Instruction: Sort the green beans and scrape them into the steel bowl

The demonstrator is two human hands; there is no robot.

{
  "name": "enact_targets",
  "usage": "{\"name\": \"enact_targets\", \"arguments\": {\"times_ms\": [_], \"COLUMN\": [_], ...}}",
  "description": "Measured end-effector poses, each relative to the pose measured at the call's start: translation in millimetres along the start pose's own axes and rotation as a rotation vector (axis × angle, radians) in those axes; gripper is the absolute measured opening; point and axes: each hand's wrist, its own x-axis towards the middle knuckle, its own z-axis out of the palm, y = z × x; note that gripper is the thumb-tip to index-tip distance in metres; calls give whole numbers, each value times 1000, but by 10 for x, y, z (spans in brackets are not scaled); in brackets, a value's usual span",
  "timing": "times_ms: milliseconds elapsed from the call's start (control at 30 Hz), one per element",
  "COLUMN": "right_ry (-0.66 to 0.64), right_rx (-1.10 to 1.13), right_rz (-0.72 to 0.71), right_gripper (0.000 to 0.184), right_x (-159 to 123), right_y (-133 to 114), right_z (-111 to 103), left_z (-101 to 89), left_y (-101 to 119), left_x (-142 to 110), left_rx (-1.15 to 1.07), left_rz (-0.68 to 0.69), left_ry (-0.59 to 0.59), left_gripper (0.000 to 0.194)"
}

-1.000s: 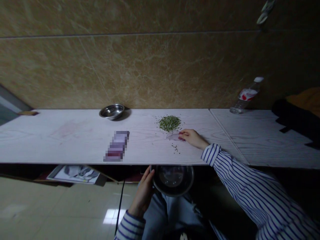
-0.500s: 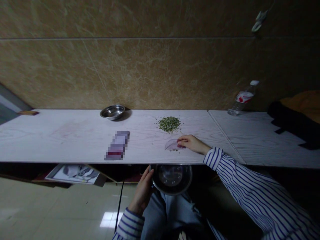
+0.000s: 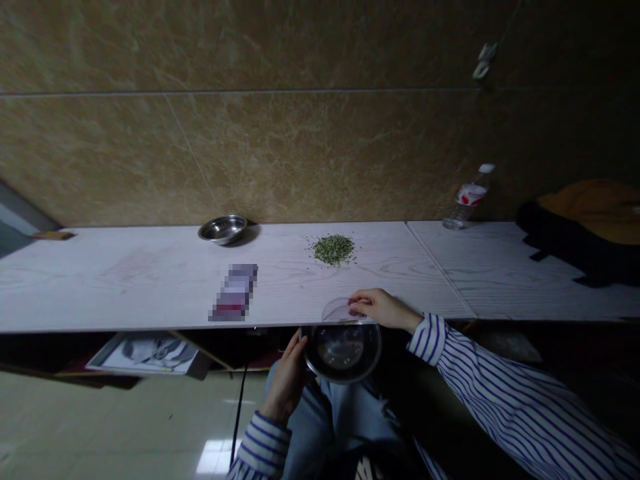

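Note:
Below the table's front edge, my left hand point(image 3: 287, 373) grips the left rim of a round metal bowl point(image 3: 345, 375). Its inside is dark, with a few light spots. Pinched in the fingers of my right hand point(image 3: 377, 308) is a translucent, pinkish plastic scraper point(image 3: 334, 309) with a curved edge. It rests at the front edge of the table, right above the bowl's far rim. Behind it on the tabletop lies a loose pile of small green beans or seeds point(image 3: 334, 249), with some grains scattered around.
On the white wood-grain table point(image 3: 280, 293) stand a second metal bowl point(image 3: 223, 230) and, at right, a plastic bottle point(image 3: 466, 200). A blurred-out flat object point(image 3: 234, 292) lies left of centre. A black and orange cloth item point(image 3: 590, 220) lies far right. An open drawer point(image 3: 145, 353) juts below.
My right hand has drawn the scraper toward the front edge, above the bowl. The few grains in front of it no longer show on the table. My view has shifted slightly.

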Motion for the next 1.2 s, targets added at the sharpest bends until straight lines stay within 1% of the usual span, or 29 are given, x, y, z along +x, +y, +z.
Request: {"name": "enact_targets", "arguments": {"times_ms": [133,233,300,400,533,633,733,833,933,1067,1133,1200], "right_ry": [1,24,57,122,189,244,304,350,390,434,446,447], "right_rx": [0,13,42,79,95,99,94,89,78,53,35,12], "right_rz": [-4,-3,4,10,12,9,16,13,13,27,54,98], "right_gripper": [21,21,22,25,28,29,29,25,14,13,13,9], "right_x": [-148,-187,-142,28,346,606,880,1165,1477,1969,2224,2447], "right_y": [-63,-95,-105,-127,-213,-318,-440,-561,-650,-688,-663,-604], "right_z": [67,65,23,-77,-196,-265,-350,-471,-621,-824,-918,-1004], "left_z": [-16,-27,-35,-65,-172,-304,-461,-618,-748,-861,-899,-932], "left_y": [-19,-6,18,59,95,113,135,143,129,116,112,101], "left_x": [9,13,15,22,64,117,178,258,353,453,484,503], "left_rx": [12,19,19,20,5,-34,-74,-99,-47,18,52,84], "left_rz": [4,-3,-13,-31,-59,-72,-95,-114,-130,-112,-67,-26], "left_ry": [-38,-51,-53,-44,-40,-50,-35,-18,43,127,144,155], "left_gripper": [59,59,59,60,60,58,58,61,63,65,60,51]}}
